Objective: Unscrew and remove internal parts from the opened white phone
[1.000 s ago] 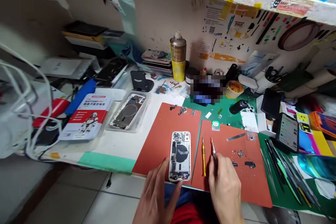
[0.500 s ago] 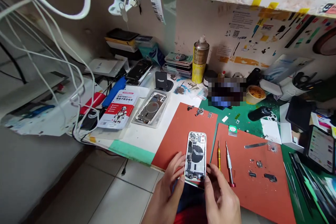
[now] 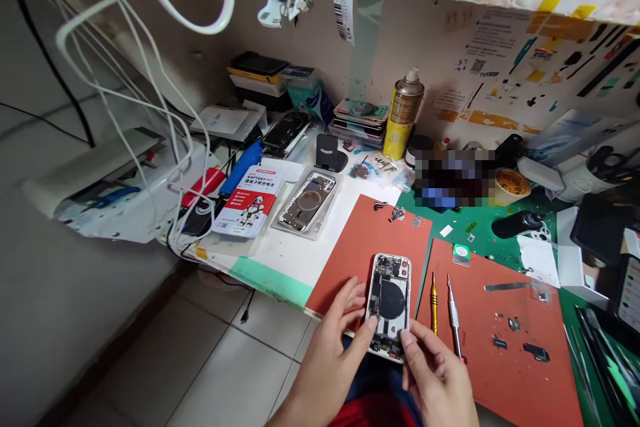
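Note:
An opened phone (image 3: 391, 303) with its inner parts bare lies at the front edge of the red-brown mat, a black disc in its middle. My left hand (image 3: 336, 340) is closed on its left side, the thumb over the frame and the fingers beside and partly under it. The lower right corner is pinched between the thumb and fingers of my right hand (image 3: 435, 363). To the right of the phone lie a gold screwdriver (image 3: 434, 303) and a silver screwdriver (image 3: 453, 313) with a red end.
Small phone parts (image 3: 536, 351) and a flat metal blade (image 3: 506, 286) lie on the right-hand red-brown mat (image 3: 480, 373). Further left are another phone housing (image 3: 309, 200) and a battery box (image 3: 249, 203). A spray can (image 3: 403, 117) stands behind; white cables (image 3: 165, 127) hang at left.
My view has swung left, so everything sits further right. The left thumb has come onto the phone's left edge, and the right hand now grips its lower right corner. The phone's glare is gone.

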Tool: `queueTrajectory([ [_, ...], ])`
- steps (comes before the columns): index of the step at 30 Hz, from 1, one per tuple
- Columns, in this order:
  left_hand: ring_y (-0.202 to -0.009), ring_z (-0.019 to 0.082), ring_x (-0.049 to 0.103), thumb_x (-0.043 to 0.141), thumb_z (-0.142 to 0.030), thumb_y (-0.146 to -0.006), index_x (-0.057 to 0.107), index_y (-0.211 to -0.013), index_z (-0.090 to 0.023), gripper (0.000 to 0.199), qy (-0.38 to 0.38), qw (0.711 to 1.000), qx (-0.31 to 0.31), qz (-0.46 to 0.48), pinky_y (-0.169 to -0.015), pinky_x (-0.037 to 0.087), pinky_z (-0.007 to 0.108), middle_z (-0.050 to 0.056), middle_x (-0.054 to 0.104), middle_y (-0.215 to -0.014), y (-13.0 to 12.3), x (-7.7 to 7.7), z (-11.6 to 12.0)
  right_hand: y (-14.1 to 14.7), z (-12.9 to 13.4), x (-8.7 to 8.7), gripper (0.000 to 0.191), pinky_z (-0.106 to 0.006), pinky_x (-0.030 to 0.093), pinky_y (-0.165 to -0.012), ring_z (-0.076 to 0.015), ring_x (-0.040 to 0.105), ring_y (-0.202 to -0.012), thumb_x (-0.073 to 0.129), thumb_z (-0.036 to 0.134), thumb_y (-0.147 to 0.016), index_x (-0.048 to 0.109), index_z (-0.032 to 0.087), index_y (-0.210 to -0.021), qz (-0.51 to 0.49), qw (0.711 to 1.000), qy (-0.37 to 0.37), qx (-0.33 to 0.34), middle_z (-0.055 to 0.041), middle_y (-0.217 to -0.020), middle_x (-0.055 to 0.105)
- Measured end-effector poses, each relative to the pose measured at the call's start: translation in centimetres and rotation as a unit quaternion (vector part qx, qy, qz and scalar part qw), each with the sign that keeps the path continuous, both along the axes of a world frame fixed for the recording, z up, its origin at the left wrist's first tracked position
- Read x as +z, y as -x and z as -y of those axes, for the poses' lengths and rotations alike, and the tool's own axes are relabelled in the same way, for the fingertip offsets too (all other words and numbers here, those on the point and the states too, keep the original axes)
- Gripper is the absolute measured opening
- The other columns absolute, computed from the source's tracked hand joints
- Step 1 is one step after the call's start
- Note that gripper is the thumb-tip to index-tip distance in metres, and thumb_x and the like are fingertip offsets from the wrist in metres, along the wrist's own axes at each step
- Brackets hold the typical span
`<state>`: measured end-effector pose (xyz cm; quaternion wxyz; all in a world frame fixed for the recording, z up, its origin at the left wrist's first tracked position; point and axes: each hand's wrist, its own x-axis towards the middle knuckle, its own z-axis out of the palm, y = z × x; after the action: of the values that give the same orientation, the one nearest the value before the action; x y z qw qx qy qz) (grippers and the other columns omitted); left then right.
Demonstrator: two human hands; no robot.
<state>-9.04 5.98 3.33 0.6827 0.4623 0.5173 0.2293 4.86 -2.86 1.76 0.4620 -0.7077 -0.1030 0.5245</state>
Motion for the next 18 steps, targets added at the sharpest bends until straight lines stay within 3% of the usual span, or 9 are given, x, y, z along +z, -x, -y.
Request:
queueTrajectory([
  [3,-0.134,0.03,0.057,0.077,-0.043,-0.085,0.046,-0.149,-0.021,0.075,0.005,0.997,0.01,0.078,-0.114,0.045,0.044,0.017,0.056,-0.15,-1.4,0.1,-1.5,0.6,1.0,-0.2,0.079,-0.025,0.036,-0.047,-0.0131,0.048,-0.047,0.077,0.076,-0.066,0.073,0.013,-0.113,-0.02,0.999,0.003,-0.025,0.0019,-0.051,0.052],
  [7,-0.108,0.027,0.071,0.072,-0.038,-0.091,0.062,-0.132,-0.016,0.048,0.062,0.983,-0.007,0.171,-0.092,0.056,0.037,0.015,0.072,-0.126,-2.4,0.1,-2.6,1.5,1.9,0.5,0.073,-0.023,0.036,-0.046,-0.0115,0.047,-0.044,0.078,0.073,-0.066,0.074,0.014,-0.109,0.022,0.997,0.004,-0.072,0.0036,-0.049,0.049],
  [9,-0.106,0.025,0.071,0.069,-0.036,-0.094,0.064,-0.129,-0.017,0.04,0.077,0.978,0.01,0.196,-0.09,0.056,0.034,0.014,0.074,-0.123,-2.4,0.0,-2.6,1.2,2.1,0.7,0.074,-0.023,0.037,-0.046,-0.0115,0.048,-0.045,0.079,0.073,-0.066,0.075,0.014,-0.11,0.005,0.998,-0.001,-0.06,0.0029,-0.05,0.051],
  [12,-0.107,0.024,0.07,0.069,-0.035,-0.094,0.065,-0.126,-0.018,0.037,0.081,0.975,0.017,0.207,-0.091,0.055,0.033,0.012,0.074,-0.122,-2.2,0.2,-2.3,0.2,2.3,0.6,0.076,-0.024,0.041,-0.048,-0.0134,0.053,-0.048,0.08,0.071,-0.067,0.074,0.013,-0.114,-0.026,1.0,0.001,-0.018,0.0009,-0.053,0.055],
  [18,-0.082,0.022,0.073,0.081,-0.043,-0.082,0.064,-0.111,-0.016,0.044,0.072,0.985,0.024,0.154,-0.074,0.057,0.031,0.01,0.078,-0.098,-2.7,0.7,-2.4,-0.7,2.3,0.6,0.076,-0.027,0.046,-0.048,-0.0158,0.056,-0.051,0.08,0.072,-0.066,0.075,0.012,-0.113,-0.01,1.0,0.021,0.018,-0.0029,-0.06,0.062],
])
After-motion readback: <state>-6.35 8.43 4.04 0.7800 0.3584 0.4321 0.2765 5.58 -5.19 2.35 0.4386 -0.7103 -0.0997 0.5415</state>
